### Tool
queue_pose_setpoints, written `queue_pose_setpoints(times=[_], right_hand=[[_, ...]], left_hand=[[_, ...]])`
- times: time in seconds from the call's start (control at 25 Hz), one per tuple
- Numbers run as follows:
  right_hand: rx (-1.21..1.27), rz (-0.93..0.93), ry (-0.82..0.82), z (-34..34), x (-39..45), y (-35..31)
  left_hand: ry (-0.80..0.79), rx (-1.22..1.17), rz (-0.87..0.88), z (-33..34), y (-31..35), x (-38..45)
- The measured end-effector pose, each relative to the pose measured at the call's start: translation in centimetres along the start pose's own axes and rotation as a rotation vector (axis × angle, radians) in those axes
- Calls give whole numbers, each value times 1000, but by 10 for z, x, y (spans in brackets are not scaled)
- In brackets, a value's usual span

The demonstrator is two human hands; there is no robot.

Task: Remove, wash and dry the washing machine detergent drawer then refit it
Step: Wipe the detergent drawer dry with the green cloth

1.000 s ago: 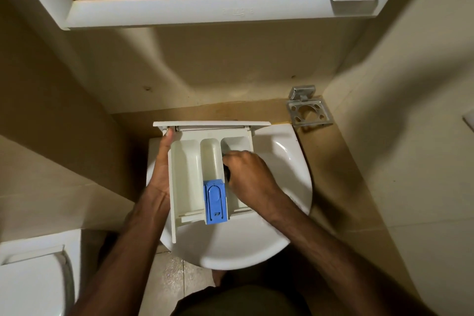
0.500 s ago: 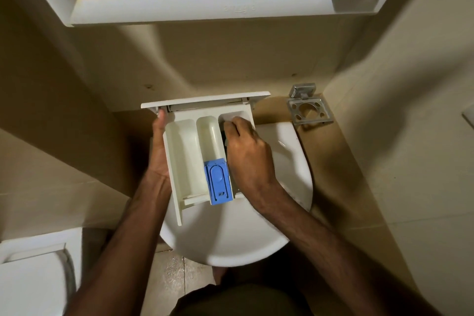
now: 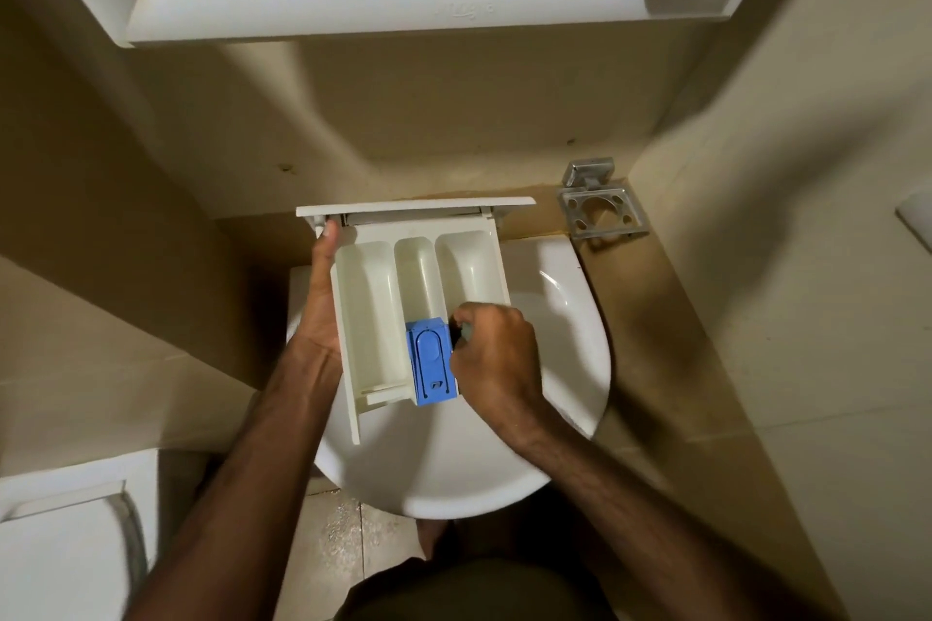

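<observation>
Held over the sink (image 3: 565, 358), near its back edge: the drawer (image 3: 373, 318), open side up. Long way running from the body toward the wall, wide front panel at the far end, blue cap (image 3: 431, 366) at the near end of the middle slot. Left hand (image 3: 317, 303) gripping the left wall, thumb up by the far left corner. Right hand (image 3: 497, 358) curled at the near end of the right slot, just beside the blue cap, pinching something small and dark, too hidden to name. Probably scrubbing. Right hand nearer the spot to clean; left only holding steady. No water seen running. Drying and refitting not yet done.
</observation>
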State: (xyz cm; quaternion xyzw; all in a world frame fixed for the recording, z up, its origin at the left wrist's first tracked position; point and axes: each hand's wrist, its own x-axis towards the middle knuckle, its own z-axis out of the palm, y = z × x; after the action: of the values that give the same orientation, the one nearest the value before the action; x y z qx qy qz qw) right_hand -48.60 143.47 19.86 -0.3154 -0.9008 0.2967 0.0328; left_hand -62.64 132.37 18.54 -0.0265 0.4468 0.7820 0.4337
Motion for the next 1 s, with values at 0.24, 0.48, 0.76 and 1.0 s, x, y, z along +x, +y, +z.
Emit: queue_pose_setpoints(times=[0.24, 0.48, 0.76, 1.0], right_hand=[[-25, -179, 130, -45, 41, -30], [-70, -90, -235, -34, -1, -9], [-149, -670, 309, -24, -66, 0], [-330, -614, 340, -16, -45, 7]], left_hand=[[-43, -75, -24, 6, -6, -6], [-43, -101, 43, 4, -2, -7], [-11, -147, 93, 6, 6, -4], [-23, -144, 70, 15, 7, -3]])
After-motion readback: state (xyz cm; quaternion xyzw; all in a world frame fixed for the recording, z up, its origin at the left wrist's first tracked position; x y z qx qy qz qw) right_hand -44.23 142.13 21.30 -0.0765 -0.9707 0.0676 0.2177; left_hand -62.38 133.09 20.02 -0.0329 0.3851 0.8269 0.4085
